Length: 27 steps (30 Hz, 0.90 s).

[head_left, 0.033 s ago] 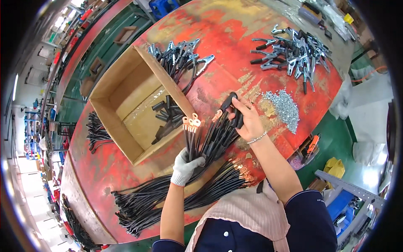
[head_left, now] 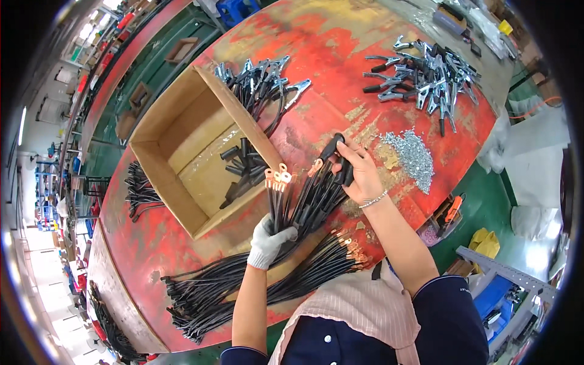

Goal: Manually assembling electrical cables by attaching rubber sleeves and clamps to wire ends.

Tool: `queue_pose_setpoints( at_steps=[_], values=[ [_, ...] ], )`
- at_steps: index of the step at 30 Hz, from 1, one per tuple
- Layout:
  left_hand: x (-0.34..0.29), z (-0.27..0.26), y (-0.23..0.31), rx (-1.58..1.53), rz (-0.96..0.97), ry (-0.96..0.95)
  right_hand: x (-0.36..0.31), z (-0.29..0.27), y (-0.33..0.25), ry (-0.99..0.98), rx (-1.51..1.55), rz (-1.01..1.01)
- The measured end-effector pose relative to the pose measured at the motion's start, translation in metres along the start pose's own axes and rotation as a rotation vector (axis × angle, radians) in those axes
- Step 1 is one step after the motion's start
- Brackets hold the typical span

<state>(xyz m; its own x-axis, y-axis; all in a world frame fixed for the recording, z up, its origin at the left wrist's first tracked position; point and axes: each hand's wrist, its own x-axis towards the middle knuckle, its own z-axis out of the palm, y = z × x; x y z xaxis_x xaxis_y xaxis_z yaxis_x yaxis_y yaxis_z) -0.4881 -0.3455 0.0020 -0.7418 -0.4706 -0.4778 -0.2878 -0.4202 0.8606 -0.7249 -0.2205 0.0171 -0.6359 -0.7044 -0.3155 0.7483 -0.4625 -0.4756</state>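
Note:
My left hand (head_left: 267, 243), in a white knit glove, is closed round a bundle of black cables (head_left: 278, 210). Copper ring lugs (head_left: 278, 176) top several of these cables, and another copper lug (head_left: 316, 166) stands apart, just below my right fingers. Bare, with a bracelet at the wrist, my right hand (head_left: 362, 173) pinches a black rubber sleeve (head_left: 332, 146) by its upper end. More black sleeves (head_left: 344, 174) are tucked in its palm. Under the left wrist a second bundle of cables (head_left: 292, 274) lies across the table, its copper ends to the right.
An open cardboard box (head_left: 201, 146) with loose black sleeves (head_left: 243, 161) stands left on the red, worn table (head_left: 328, 67). Metal spring clamps are heaped behind it (head_left: 261, 79) and at the far right (head_left: 426, 76). Small silvery hardware (head_left: 410, 158) lies right of my right hand.

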Motion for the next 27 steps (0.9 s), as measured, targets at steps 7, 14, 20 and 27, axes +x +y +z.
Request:
queue_pose_setpoints(
  at_steps=[7, 14, 20, 27],
  values=[
    [0.001, 0.001, -0.001, 0.035, -0.032, 0.001, -0.017, 0.013, -0.019, -0.214, -0.5, -0.205],
    [0.004, 0.002, -0.003, 0.073, -0.019, 0.008, -0.029, 0.013, -0.011, -0.128, -0.703, -0.212],
    [0.006, -0.004, -0.009, 0.1, -0.001, 0.006, -0.035, 0.014, 0.001, 0.024, -0.966, -0.444],
    [0.006, -0.004, -0.006, 0.161, 0.029, 0.035, -0.038, 0.005, 0.025, -0.218, -0.992, 0.119]
  ],
)
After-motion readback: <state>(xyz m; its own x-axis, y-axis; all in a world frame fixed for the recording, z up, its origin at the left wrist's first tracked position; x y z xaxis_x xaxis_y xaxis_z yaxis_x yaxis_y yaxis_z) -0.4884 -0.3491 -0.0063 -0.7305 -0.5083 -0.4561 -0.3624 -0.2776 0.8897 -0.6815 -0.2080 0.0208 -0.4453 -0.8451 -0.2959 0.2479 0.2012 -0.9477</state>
